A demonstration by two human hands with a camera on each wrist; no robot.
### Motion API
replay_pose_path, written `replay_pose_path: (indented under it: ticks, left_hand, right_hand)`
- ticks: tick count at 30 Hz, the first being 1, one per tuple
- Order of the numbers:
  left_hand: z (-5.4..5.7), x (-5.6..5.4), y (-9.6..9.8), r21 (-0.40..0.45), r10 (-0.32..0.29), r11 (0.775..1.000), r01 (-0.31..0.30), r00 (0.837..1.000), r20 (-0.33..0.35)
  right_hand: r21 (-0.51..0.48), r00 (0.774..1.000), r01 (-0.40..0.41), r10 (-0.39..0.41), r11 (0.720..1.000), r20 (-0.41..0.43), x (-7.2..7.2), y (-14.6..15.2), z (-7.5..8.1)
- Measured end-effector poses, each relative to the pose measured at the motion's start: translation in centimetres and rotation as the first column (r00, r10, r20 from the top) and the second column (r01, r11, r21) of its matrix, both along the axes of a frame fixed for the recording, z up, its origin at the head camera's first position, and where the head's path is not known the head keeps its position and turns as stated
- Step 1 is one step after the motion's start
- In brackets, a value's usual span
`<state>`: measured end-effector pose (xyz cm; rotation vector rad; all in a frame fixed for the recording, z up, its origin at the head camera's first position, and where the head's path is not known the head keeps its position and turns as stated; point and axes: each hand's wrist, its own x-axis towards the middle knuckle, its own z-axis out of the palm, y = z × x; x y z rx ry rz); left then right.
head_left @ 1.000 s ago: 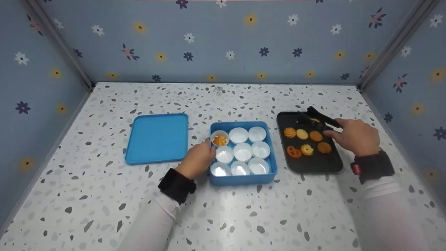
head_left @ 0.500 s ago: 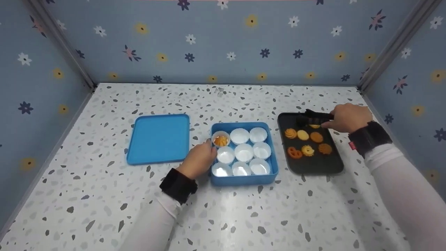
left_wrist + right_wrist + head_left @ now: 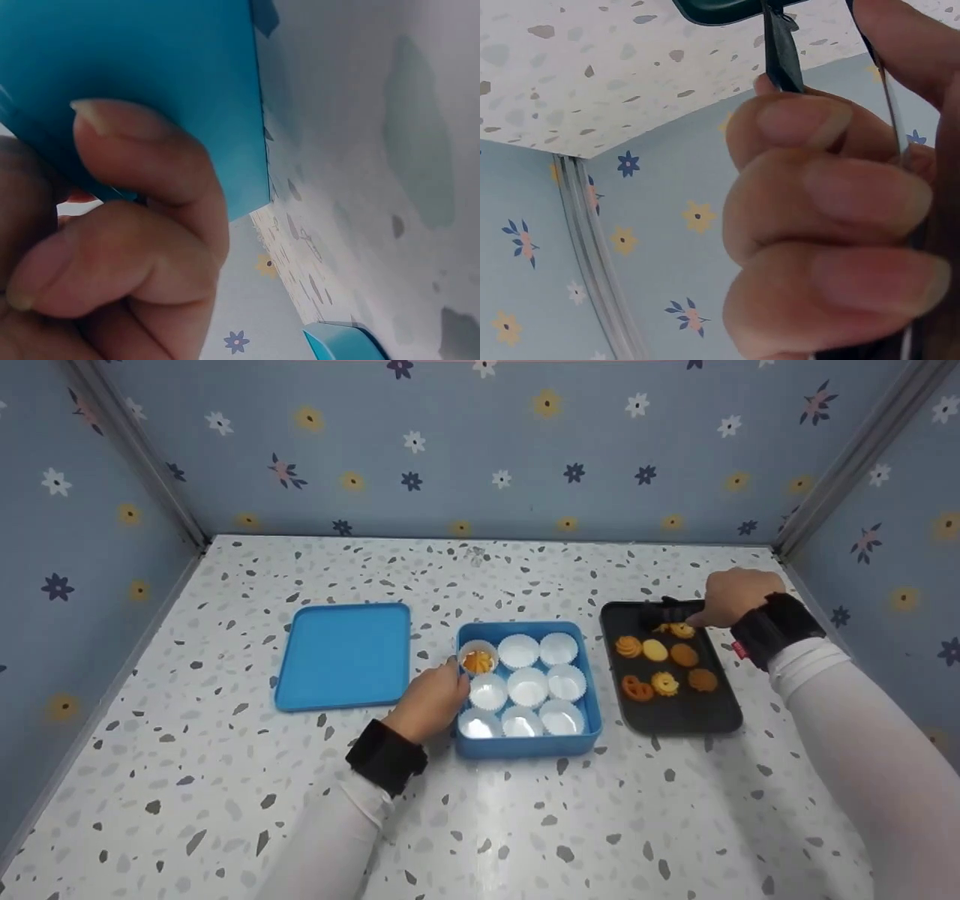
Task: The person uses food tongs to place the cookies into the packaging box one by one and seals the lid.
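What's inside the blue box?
The blue box holds nine white cups; the back-left cup contains orange-yellow food, no food shows in the others. Whatever lies beneath the cups is covered.

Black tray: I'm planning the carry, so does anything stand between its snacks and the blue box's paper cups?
Nothing visible stands between the black tray and the blue box. Only the box's right wall rises there, so the snacks would probably need lifting over it. The left hand holds the box's left side, off that path.
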<state>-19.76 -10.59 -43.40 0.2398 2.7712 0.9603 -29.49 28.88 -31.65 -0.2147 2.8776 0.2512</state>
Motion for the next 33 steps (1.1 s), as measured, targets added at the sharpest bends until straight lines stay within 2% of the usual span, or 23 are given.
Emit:
replay_pose_path:
  ticks: [4, 10, 25, 33]
  left_hand:
    - [0.02, 0.02, 0.01, -0.006, -0.007, 1.000, 0.007, 1.000, -0.020]
    - [0.00, -0.08, 0.08, 0.002, -0.005, 1.000, 0.005, 1.000, 0.001]
    - [0.09, -0.09, 0.02, 0.002, -0.005, 1.000, 0.005, 1.000, 0.005]
    - [0.10, 0.07, -0.15, 0.001, -0.021, 1.000, 0.021, 0.999, -0.030]
  right_hand:
    - [0.028, 1.000, -0.006, 0.007, 1.000, -0.016, -0.01, -0.43, 0.10]
    - [0.053, 1.000, -0.008, 0.010, 0.999, -0.029, -0.09, -0.50, 0.10]
    - [0.043, 0.997, -0.039, 0.041, 0.998, -0.069, 0.60, -0.30, 0.55]
    - [0.051, 0.998, -0.028, 0.031, 0.998, -0.062, 0.44, -0.70, 0.57]
